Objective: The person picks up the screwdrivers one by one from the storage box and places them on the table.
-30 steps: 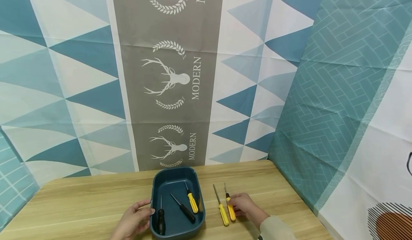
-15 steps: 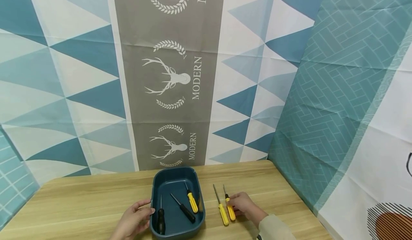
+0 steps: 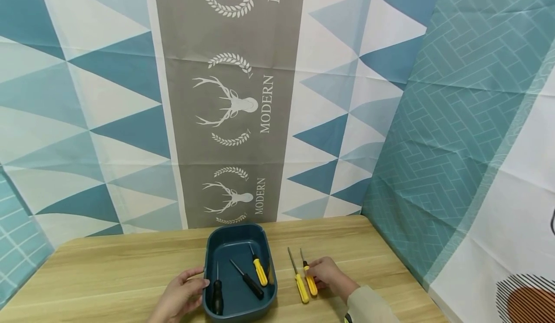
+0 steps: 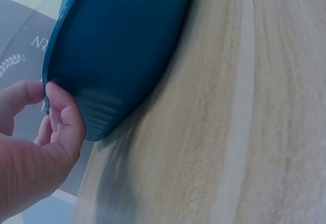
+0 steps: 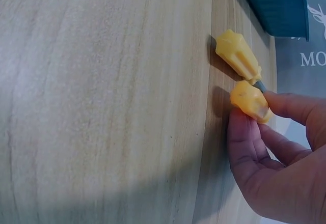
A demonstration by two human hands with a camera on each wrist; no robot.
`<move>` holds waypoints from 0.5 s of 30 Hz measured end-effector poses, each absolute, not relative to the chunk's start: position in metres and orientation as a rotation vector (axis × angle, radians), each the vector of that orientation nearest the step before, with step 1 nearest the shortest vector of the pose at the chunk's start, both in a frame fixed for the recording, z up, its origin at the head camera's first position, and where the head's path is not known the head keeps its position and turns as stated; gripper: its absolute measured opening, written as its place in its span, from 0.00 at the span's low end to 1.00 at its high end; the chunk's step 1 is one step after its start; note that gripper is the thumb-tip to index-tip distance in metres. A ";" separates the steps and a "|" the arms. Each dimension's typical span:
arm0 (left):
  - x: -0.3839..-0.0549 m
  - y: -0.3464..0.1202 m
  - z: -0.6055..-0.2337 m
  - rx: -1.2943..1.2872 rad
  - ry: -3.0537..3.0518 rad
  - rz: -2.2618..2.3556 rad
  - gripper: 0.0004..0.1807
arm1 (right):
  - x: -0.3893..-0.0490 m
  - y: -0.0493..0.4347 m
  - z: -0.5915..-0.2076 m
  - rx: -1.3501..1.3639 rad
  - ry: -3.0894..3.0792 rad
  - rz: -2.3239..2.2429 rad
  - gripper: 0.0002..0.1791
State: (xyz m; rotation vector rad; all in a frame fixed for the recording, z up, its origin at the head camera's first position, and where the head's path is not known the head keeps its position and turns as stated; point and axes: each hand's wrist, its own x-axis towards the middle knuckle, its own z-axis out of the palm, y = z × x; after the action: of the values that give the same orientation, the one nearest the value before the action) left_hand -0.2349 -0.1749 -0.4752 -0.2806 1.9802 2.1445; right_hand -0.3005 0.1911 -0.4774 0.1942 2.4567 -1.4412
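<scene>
My left hand (image 3: pixel 181 294) pinches the left rim of a dark blue tray (image 3: pixel 233 303); in the left wrist view, thumb and fingers straddle the tray's edge (image 4: pixel 122 35). To the tray's right, my right hand (image 3: pixel 327 271) pinches the handle of a yellow screwdriver with a black collar (image 3: pixel 310 285). Its handle (image 5: pixel 248 100) sits between thumb and fingertips in the right wrist view, close to the wood. Just left of it lies a second yellow screwdriver (image 3: pixel 301 290) on the table. Inside the tray are two black screwdrivers, one at left (image 3: pixel 218 298), one central (image 3: pixel 253 286), and a yellow-and-black screwdriver (image 3: pixel 260 272).
The wooden table (image 3: pixel 130 265) runs back to a patterned cloth wall (image 3: pixel 234 121). A teal cloth (image 3: pixel 433 135) borders the table's right side. Bare wood (image 3: pixel 360 246) shows behind and right of my right hand.
The tip of the screwdriver in my right hand has swung slightly left, toward the other yellow one. My left hand and the tray stay in place.
</scene>
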 end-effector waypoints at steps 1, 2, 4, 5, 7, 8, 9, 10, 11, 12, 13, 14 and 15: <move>-0.235 -0.175 -0.475 -0.276 1.981 2.146 0.35 | -0.301 0.190 -0.477 0.204 2.460 -1.437 0.20; -0.235 -0.175 -0.476 -0.272 1.983 2.144 0.35 | -0.300 0.190 -0.477 0.206 2.462 -1.434 0.19; -0.235 -0.175 -0.476 -0.265 1.988 2.144 0.35 | -0.300 0.189 -0.476 0.202 2.469 -1.435 0.19; -0.235 -0.175 -0.476 -0.261 1.990 2.143 0.35 | -0.300 0.189 -0.476 0.203 2.485 -1.438 0.18; -0.235 -0.175 -0.477 -0.252 1.993 2.138 0.35 | -0.300 0.189 -0.475 0.189 2.495 -1.434 0.18; -0.235 -0.175 -0.477 -0.245 1.993 2.139 0.35 | -0.300 0.190 -0.475 0.184 2.498 -1.433 0.18; -0.235 -0.175 -0.477 -0.241 1.990 2.141 0.35 | -0.299 0.190 -0.475 0.178 2.506 -1.427 0.18; -0.235 -0.175 -0.478 -0.235 1.987 2.142 0.35 | -0.299 0.189 -0.475 0.174 2.512 -1.421 0.17; -0.235 -0.176 -0.479 -0.227 1.983 2.143 0.35 | -0.299 0.189 -0.475 0.173 2.519 -1.416 0.16; -0.236 -0.176 -0.479 -0.224 1.981 2.145 0.34 | -0.299 0.189 -0.476 0.171 2.526 -1.410 0.16; -0.236 -0.176 -0.480 -0.219 1.977 2.148 0.34 | -0.299 0.188 -0.476 0.170 2.532 -1.406 0.15; -0.236 -0.177 -0.481 -0.218 1.975 2.151 0.34 | -0.299 0.188 -0.477 0.172 2.538 -1.403 0.15; -0.236 -0.177 -0.481 -0.221 1.975 2.150 0.33 | -0.299 0.187 -0.477 0.173 2.544 -1.399 0.14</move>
State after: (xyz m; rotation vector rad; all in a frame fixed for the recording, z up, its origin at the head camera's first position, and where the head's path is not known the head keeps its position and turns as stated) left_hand -0.2361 -0.1767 -0.4813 -0.2213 1.9746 2.1499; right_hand -0.2990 0.1872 -0.4769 0.1726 2.5436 -1.3987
